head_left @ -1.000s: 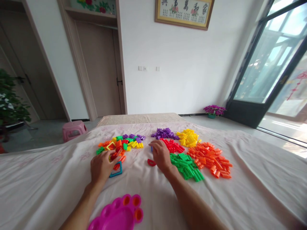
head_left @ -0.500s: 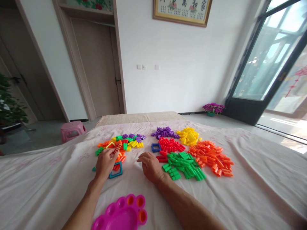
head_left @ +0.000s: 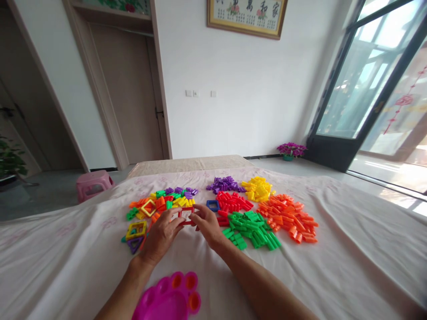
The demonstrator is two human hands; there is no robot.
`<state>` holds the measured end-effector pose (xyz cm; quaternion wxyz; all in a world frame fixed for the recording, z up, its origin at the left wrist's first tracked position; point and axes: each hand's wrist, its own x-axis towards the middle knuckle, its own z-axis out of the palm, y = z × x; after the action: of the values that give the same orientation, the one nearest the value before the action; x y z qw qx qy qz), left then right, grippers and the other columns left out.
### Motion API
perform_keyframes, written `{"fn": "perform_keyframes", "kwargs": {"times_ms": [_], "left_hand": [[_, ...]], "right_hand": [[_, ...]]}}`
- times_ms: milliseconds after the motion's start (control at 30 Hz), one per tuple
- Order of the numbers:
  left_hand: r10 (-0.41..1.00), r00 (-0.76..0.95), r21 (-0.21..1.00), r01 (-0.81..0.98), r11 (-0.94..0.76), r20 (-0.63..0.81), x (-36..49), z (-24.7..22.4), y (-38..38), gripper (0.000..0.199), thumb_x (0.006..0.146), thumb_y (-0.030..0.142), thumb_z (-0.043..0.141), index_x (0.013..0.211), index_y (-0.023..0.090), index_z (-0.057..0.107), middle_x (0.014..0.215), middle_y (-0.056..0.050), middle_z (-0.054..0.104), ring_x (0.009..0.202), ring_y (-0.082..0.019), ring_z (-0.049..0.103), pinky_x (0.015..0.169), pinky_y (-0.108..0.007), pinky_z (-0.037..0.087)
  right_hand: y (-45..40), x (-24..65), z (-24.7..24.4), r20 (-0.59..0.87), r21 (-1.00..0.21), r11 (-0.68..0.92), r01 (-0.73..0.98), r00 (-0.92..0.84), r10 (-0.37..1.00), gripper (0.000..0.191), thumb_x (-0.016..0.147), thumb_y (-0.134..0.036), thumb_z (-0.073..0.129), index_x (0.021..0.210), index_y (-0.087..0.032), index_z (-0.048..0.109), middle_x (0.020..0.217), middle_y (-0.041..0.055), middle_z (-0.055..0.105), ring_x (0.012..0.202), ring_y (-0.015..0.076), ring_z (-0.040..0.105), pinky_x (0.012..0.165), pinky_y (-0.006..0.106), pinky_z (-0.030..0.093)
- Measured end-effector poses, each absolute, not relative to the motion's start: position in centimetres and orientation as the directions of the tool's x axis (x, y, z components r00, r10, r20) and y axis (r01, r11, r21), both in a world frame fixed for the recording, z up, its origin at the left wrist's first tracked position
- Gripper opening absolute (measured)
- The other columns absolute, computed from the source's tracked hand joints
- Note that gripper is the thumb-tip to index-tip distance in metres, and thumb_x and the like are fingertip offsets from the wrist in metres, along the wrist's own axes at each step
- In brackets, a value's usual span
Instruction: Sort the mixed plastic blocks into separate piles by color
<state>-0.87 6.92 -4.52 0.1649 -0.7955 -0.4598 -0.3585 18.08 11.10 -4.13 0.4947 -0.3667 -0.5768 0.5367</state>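
Between both hands is a red square frame tile (head_left: pixel 187 223), held just above the cloth. My left hand (head_left: pixel 163 234) pinches its left side, and my right hand (head_left: pixel 207 223) grips its right side with thumb and fingers. Left of my left hand lie a yellow square frame (head_left: pixel 136 230), a purple triangle frame (head_left: pixel 134 245) and a tilted yellow frame (head_left: pixel 148 207) on mixed coloured pieces. A blue square frame (head_left: pixel 212 205) sits just beyond my right hand. Green tube pieces (head_left: pixel 255 230) lie close to my right wrist.
Piles of red (head_left: pixel 233 201), purple (head_left: pixel 225 184), yellow (head_left: pixel 258 190) and orange pieces (head_left: pixel 290 218) lie on the right of the cloth-covered table (head_left: pixel 350 249). A magenta paw-shaped tray (head_left: pixel 163 306) is at the near edge. A pink stool (head_left: pixel 95 184) stands beyond the left side.
My left hand has brought the red frame from the left pile to the middle. My right hand has moved to it and taken hold too. The view has shifted slightly.
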Motion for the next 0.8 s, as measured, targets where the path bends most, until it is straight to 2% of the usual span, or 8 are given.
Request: {"fn": "perform_keyframes", "kwargs": {"times_ms": [100, 200, 300, 367, 467, 567, 667, 800], "left_hand": [[0.656, 0.180, 0.142, 0.902, -0.407, 0.733, -2.4, -4.5, 7.1, 0.028, 0.092, 0.038, 0.062, 0.113, 0.024, 0.072, 0.123, -0.011, 0.068, 0.117, -0.026, 0.063, 0.102, -0.041, 0.051], [0.666, -0.084, 0.249, 0.956, -0.156, 0.742, -4.9, -4.2, 7.2, 0.031, 0.093, 0.038, 0.056, 0.113, 0.021, 0.072, 0.122, -0.013, 0.068, 0.116, -0.028, 0.063, 0.103, -0.043, 0.049], [0.689, -0.303, 0.287, 0.947, 0.143, 0.658, -7.2, -4.2, 7.0, 0.041, 0.094, 0.040, 0.049, 0.118, 0.017, 0.072, 0.119, -0.018, 0.070, 0.111, -0.033, 0.065, 0.096, -0.046, 0.050], [0.729, -0.364, 0.274, 0.930, 0.245, 0.580, -8.1, -4.1, 6.9, 0.047, 0.094, 0.045, 0.046, 0.122, 0.018, 0.073, 0.120, -0.019, 0.071, 0.110, -0.035, 0.065, 0.093, -0.048, 0.050], [0.789, -0.376, 0.284, 0.921, 0.265, 0.486, -8.4, -4.0, 7.0, 0.050, 0.093, 0.051, 0.045, 0.124, 0.023, 0.072, 0.126, -0.017, 0.070, 0.118, -0.037, 0.062, 0.102, -0.059, 0.042], [0.840, -0.402, 0.357, 0.893, 0.273, 0.364, -8.6, -3.9, 7.5, 0.047, 0.091, 0.054, 0.046, 0.121, 0.029, 0.073, 0.128, -0.014, 0.070, 0.123, -0.039, 0.059, 0.106, -0.072, 0.029], [0.879, -0.377, 0.402, 0.882, 0.244, 0.292, -9.2, -4.0, 8.3, 0.047, 0.090, 0.055, 0.047, 0.119, 0.030, 0.073, 0.129, -0.013, 0.070, 0.124, -0.039, 0.058, 0.108, -0.072, 0.026], [0.884, -0.353, 0.405, 0.889, 0.214, 0.307, -10.2, -4.6, 9.2, 0.050, 0.089, 0.058, 0.047, 0.117, 0.028, 0.074, 0.130, -0.015, 0.070, 0.123, -0.039, 0.060, 0.106, -0.068, 0.033]], "right_hand": [[12.1, 18.8, -4.6, 0.240, -0.962, 0.258, 0.094, -0.167, 0.956, 0.046, 0.081, -0.033, 0.063, 0.124, -0.015, 0.064, 0.080, 0.0032, 0.069, 0.066, 0.0171, 0.062, 0.056, 0.027, 0.048], [12.9, 19.7, -4.7, 0.374, -0.858, 0.391, 0.334, -0.117, 0.920, 0.043, 0.083, -0.027, 0.060, 0.124, -0.017, 0.066, 0.087, 0.0054, 0.073, 0.073, 0.0187, 0.066, 0.066, 0.029, 0.051], [13.3, 20.2, -4.8, 0.411, -0.769, 0.433, 0.471, -0.156, 0.898, 0.043, 0.085, -0.022, 0.059, 0.127, -0.021, 0.067, 0.095, 0.0067, 0.076, 0.079, 0.0201, 0.069, 0.072, 0.029, 0.052], [13.3, 20.3, -4.8, 0.406, -0.715, 0.447, 0.538, -0.200, 0.892, 0.042, 0.086, -0.020, 0.058, 0.128, -0.023, 0.067, 0.102, 0.0072, 0.076, 0.085, 0.0211, 0.071, 0.076, 0.029, 0.052], [13.1, 20.4, -4.7, 0.384, -0.600, 0.446, 0.664, -0.250, 0.889, 0.041, 0.089, -0.018, 0.057, 0.128, -0.021, 0.067, 0.116, 0.0111, 0.074, 0.098, 0.0240, 0.070, 0.084, 0.031, 0.051], [12.6, 20.5, -4.3, 0.377, -0.504, 0.432, 0.748, -0.261, 0.889, 0.040, 0.092, -0.017, 0.054, 0.130, -0.018, 0.066, 0.124, 0.0140, 0.069, 0.108, 0.0256, 0.067, 0.089, 0.032, 0.049], [12.0, 20.6, -3.9, 0.414, -0.457, 0.477, 0.751, -0.294, 0.861, 0.037, 0.093, -0.015, 0.052, 0.125, -0.022, 0.069, 0.123, 0.0104, 0.069, 0.111, 0.0232, 0.064, 0.092, 0.030, 0.047], [11.2, 20.4, -3.8, 0.408, -0.370, 0.552, 0.747, -0.403, 0.819, 0.031, 0.091, -0.014, 0.054, 0.107, -0.028, 0.076, 0.103, 0.0051, 0.074, 0.097, 0.0219, 0.062, 0.086, 0.031, 0.045]]}}
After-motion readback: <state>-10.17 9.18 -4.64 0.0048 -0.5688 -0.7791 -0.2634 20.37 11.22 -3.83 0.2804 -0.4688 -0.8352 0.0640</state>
